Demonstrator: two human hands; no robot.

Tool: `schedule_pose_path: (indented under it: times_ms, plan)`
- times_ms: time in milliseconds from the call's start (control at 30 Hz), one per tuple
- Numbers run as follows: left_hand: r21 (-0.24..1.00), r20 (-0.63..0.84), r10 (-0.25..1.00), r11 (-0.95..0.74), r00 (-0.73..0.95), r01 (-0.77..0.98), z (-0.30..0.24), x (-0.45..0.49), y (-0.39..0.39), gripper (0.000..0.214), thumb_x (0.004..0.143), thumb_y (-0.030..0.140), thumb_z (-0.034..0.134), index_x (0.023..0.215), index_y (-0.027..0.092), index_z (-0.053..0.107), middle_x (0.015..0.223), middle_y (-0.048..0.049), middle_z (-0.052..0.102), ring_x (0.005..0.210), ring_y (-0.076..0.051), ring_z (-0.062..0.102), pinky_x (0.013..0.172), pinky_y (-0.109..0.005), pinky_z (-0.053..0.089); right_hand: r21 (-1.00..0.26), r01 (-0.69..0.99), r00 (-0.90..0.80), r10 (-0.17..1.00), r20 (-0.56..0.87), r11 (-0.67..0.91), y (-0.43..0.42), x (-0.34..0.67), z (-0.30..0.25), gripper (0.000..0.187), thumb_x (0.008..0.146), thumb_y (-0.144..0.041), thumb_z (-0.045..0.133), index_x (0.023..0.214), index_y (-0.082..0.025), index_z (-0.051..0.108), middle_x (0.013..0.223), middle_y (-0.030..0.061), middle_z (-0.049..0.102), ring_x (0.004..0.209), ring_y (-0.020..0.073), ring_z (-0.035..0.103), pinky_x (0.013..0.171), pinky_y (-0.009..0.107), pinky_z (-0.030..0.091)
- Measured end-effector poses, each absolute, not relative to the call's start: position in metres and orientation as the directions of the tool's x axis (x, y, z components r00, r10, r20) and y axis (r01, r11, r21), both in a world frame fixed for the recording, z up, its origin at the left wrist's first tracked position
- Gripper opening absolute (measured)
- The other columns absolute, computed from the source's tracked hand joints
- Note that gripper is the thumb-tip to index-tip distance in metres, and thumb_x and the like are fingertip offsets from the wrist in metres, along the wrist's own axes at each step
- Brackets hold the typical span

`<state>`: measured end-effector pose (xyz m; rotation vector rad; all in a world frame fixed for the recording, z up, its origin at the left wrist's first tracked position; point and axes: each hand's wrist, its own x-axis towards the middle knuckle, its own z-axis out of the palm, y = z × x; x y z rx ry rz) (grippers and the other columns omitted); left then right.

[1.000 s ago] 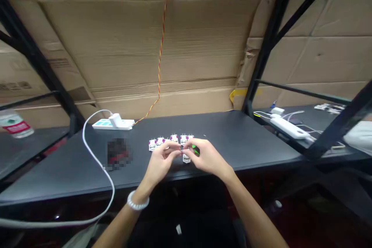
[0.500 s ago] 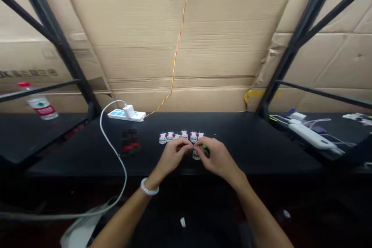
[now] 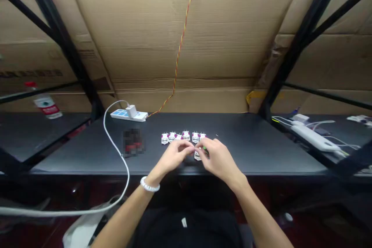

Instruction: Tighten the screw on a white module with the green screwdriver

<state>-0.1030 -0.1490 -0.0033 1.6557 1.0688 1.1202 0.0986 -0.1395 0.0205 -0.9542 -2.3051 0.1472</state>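
Hands meeting at the front middle of the black bench (image 3: 255, 151): the left hand (image 3: 174, 157), with a white bead bracelet (image 3: 149, 186) sitting on its wrist, is curling its fingers toward the right hand (image 3: 217, 158), and the fingertips of the two are touching or nearly touching over a small white module (image 3: 198, 155) that is lying on the bench just under them. Right grip is pinching a small green piece (image 3: 204, 148), of which only a sliver is showing between the fingers; left grip is closing at the fingertips beside it, though what it has hold of, if anything, cannot be told from here. Row of small white-and-magenta modules (image 3: 183, 136) is lying just beyond the hands, side by side and roughly parallel to the bench edge. Blurred dark-and-red item (image 3: 133, 142) is sitting to the left of that row, apart from it. White power strip (image 3: 128, 115) is resting near the back left of the bench, with a white plug seated in it and a white cable (image 3: 119, 155) looping forward over the front edge. Red-and-yellow twisted wire (image 3: 178, 54) is running down the cardboard sheet (image 3: 226, 38) standing behind the bench toward the strip. Second white power strip (image 3: 315, 138) with cables is lying on the neighbouring surface to the right; a bottle with a red label (image 3: 46, 104) is standing on the surface to the left.
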Motion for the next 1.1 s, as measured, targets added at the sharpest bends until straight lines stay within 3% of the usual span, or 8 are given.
schedule_pose_path:
  times_ms: [200, 400, 667, 1100]
  plan:
    - [0.926, 0.262, 0.928, -0.319, 0.264, 0.201, -0.008, -0.104, -0.146, 0.024, 0.094, 0.039, 0.066, 0.082, 0.019, 0.071, 0.078, -0.0023, 0.069, 0.075, -0.02, 0.063, 0.075, -0.03, 0.05, -0.395, 0.553, -0.554, 0.677, 0.484, 0.734, -0.139, 0.1, 0.023, 0.01, 0.098, -0.017, 0.063, 0.093, -0.021, 0.07, 0.087, 0.0037, 0.076, 0.073, 0.0192, 0.063, 0.074, 0.032, 0.043]
    - [0.757, 0.4, 0.883, -0.47, 0.247, 0.453, -0.014, -0.1, -0.148, 0.017, 0.099, 0.024, 0.056, 0.091, 0.022, 0.07, 0.095, -0.0047, 0.072, 0.093, -0.024, 0.065, 0.091, -0.035, 0.05, -0.531, 0.498, -0.431, 0.727, 0.534, 0.686, -0.136, 0.115, 0.034, 0.015, 0.1, -0.027, 0.06, 0.09, -0.021, 0.07, 0.078, 0.0017, 0.069, 0.069, 0.0181, 0.062, 0.069, 0.03, 0.047]
    - [0.668, 0.422, 0.843, -0.538, 0.332, 0.514, -0.025, -0.095, -0.146, 0.018, 0.104, 0.023, 0.052, 0.094, 0.022, 0.067, 0.132, -0.0105, 0.068, 0.125, -0.028, 0.063, 0.113, -0.044, 0.046, -0.586, 0.449, -0.285, 0.729, 0.622, 0.675, -0.137, 0.139, 0.05, 0.022, 0.103, -0.034, 0.058, 0.089, -0.021, 0.07, 0.082, 0.0037, 0.073, 0.075, 0.02, 0.066, 0.073, 0.031, 0.05]
    - [0.56, 0.433, 0.806, -0.592, 0.405, 0.58, -0.024, -0.09, -0.149, 0.021, 0.105, 0.018, 0.046, 0.095, 0.021, 0.065, 0.12, -0.0106, 0.071, 0.109, -0.025, 0.069, 0.1, -0.038, 0.054, -0.65, 0.361, -0.253, 0.741, 0.622, 0.669, -0.143, 0.147, 0.059, 0.034, 0.108, -0.039, 0.047, 0.095, -0.02, 0.072, 0.08, 0.0038, 0.069, 0.074, 0.0197, 0.064, 0.072, 0.032, 0.049]
